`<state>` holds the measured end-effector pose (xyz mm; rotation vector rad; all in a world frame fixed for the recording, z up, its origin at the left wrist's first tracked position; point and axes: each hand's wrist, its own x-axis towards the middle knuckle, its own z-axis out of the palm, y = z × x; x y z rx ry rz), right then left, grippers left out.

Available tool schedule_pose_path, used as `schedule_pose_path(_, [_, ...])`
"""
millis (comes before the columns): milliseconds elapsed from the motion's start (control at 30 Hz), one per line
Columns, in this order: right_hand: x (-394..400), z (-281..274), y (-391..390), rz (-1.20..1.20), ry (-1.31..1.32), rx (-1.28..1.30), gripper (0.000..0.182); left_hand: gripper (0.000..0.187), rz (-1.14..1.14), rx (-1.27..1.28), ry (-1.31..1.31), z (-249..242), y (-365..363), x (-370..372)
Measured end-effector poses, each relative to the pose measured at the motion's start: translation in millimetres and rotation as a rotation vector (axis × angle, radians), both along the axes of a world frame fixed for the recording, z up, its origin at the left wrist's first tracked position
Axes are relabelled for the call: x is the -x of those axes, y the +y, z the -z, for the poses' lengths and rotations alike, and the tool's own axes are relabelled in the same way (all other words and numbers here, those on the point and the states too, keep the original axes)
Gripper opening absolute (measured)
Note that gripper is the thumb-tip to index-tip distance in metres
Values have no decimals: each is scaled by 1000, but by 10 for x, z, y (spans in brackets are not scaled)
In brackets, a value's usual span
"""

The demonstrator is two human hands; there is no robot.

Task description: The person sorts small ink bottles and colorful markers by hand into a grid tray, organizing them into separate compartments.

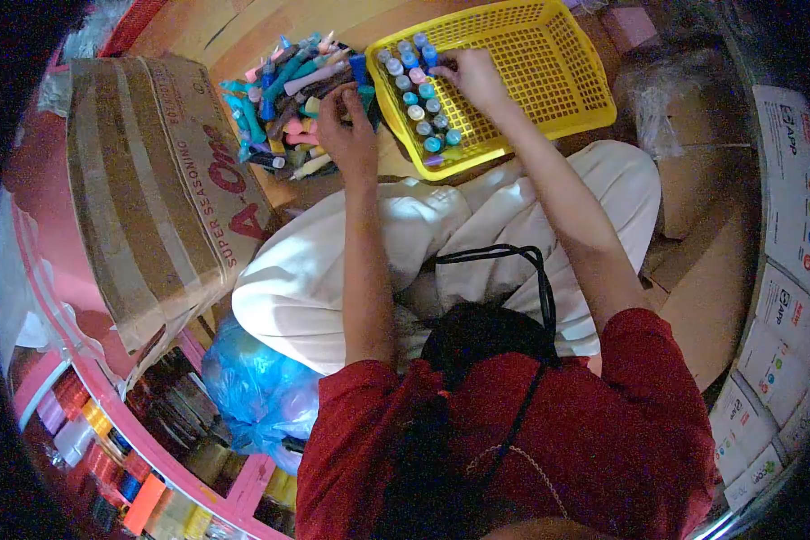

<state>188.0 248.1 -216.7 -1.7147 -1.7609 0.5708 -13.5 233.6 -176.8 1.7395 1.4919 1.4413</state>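
Many small coloured tubes with caps [310,81] lie in a loose pile on the wooden floor, in teal, pink, lilac, blue and other colours. My left hand [348,135] is over the pile's right side, its fingers curled in; what they hold, if anything, I cannot make out. A yellow plastic basket [549,130] sits right of the pile. Along its left side, tubes with blue, grey, teal and pink ends [416,106] stand in close rows. My right hand [473,79] reaches over the basket, thumb and fingers pinched on a blue tube [430,57] at the far end of the rows.
A taped cardboard box [153,180] stands to the left. A blue plastic bag [256,387] is beside my left knee, near a pink-edged rack [252,486] of coloured goods. White printed cartons [787,306] line the right side, with brown cardboard [702,297] before them.
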Motion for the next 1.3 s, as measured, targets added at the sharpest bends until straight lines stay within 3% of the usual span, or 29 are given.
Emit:
schedule_pose_path(267, [-2,116,20,1,15,-59,25,15,6,2,-9,10,12,2])
schedule_pose_path(467, [4,20,-26,14,14,-102,25,13,-129,22,145,-145,-17,101])
schedule_pose_path(567, [-48,-10,-17,-22,-27,-111,27,15,-51,-62,416,-102,57,263])
schedule_pose_path(667, [-169,-32,2,-56,-121,-50,28,21,110,195,569,-131,45,309])
schedule_pose_path(767, [-305,-287,-35,-83,-187,43,28,27,90,-36,690,65,80,296])
schedule_pose_path(967, [-374,-552,-136,-66,-95,128,26,29,43,-134,674,18,112,247])
schedule_pose_path(1067, [-388,-544,-119,16,-53,83,26,30,-68,-79,302,-322,61,312])
schedule_pose_path(1200, [-390,-628,-149,-135,241,33,28,30,-33,444,-417,-879,-127,162])
schedule_pose_path(1233, [-364,-705,-174,-208,362,69,28,30,92,290,-542,-641,-32,156])
schedule_pose_path(1300, [-277,-761,-192,-298,549,73,28,30,134,381,-539,-572,-41,-8])
